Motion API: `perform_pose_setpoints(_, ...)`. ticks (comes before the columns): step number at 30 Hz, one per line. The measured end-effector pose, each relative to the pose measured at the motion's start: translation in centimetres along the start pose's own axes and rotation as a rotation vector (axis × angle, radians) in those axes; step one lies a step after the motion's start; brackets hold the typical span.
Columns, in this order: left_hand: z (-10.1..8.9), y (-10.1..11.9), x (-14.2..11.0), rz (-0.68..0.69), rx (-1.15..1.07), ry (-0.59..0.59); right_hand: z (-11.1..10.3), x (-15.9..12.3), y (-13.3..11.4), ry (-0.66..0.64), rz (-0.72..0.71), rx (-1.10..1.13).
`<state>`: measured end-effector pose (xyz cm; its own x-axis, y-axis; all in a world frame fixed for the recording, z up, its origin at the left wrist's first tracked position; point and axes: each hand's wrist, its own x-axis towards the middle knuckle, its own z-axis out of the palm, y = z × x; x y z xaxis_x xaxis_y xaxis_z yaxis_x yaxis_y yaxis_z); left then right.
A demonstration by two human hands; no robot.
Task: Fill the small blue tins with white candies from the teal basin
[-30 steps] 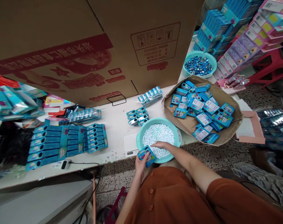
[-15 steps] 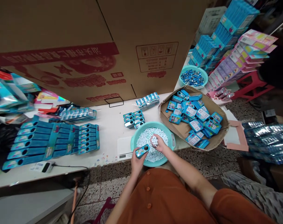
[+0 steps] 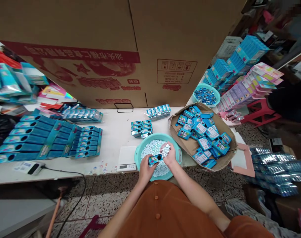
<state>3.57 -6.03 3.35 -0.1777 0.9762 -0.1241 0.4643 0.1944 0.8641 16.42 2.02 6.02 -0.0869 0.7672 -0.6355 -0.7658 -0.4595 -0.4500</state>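
Note:
My left hand (image 3: 145, 169) grips a small blue box (image 3: 153, 160) with a round dark hole near one end. Cupped beside it, my right hand (image 3: 171, 156) holds a handful of small white pellets (image 3: 165, 149), which look like candies. Both hands are over a turquoise basin (image 3: 137, 152), whose bottom is covered with more white pellets (image 3: 150, 147). The box's holed end is close to the right fingers; whether they touch is unclear.
A white digital scale (image 3: 127, 167) sits left of the basin. Small boxes (image 3: 141, 128) stand behind it. To the right, a cut-down carton (image 3: 229, 158) holds many blue boxes. Long rows of blue boxes (image 3: 31, 138) line the left. A big cardboard box (image 3: 103, 26) walls the back.
The view has shifted a little. The blue box has turned more level and come closer to my right hand, which still cups the pellets.

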Motion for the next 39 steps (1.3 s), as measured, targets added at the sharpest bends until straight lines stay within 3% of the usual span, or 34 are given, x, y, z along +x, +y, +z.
perform_pose_setpoints(5,0.5,0.3,0.0,-0.11,-0.145,0.007,0.7,-0.7,0.1,0.016,-0.084,-0.176)
perform_pose_setpoints(9,0.8,0.4,0.0,-0.076,-0.183,0.016,0.6,-0.8,0.3,0.012,-0.112,-0.301)
perform_pose_setpoints(16,0.8,1.1,-0.5,-0.222,-0.253,-0.059,0.5,-0.7,0.5,0.016,-0.076,-0.169)
perform_pose_setpoints(21,0.6,1.4,-0.4,-0.158,-0.222,-0.018,0.4,-0.8,0.7,0.054,-0.081,-0.246)
perform_pose_setpoints(26,0.7,1.4,-0.6,-0.228,-0.321,-0.059,0.3,-1.2,0.8,-0.046,-0.125,-0.315)
perform_pose_setpoints(30,0.6,1.1,-0.5,-0.081,-0.241,0.026,0.6,-1.6,1.0,-0.037,-0.196,-0.391)
perform_pose_setpoints(34,0.4,0.9,-0.2,0.044,-0.129,0.027,1.0,-1.7,1.1,-0.048,-0.293,-0.42)
perform_pose_setpoints(39,0.8,0.9,-0.5,-0.126,-0.263,0.016,1.5,-1.6,1.2,-0.085,-0.286,-0.435)
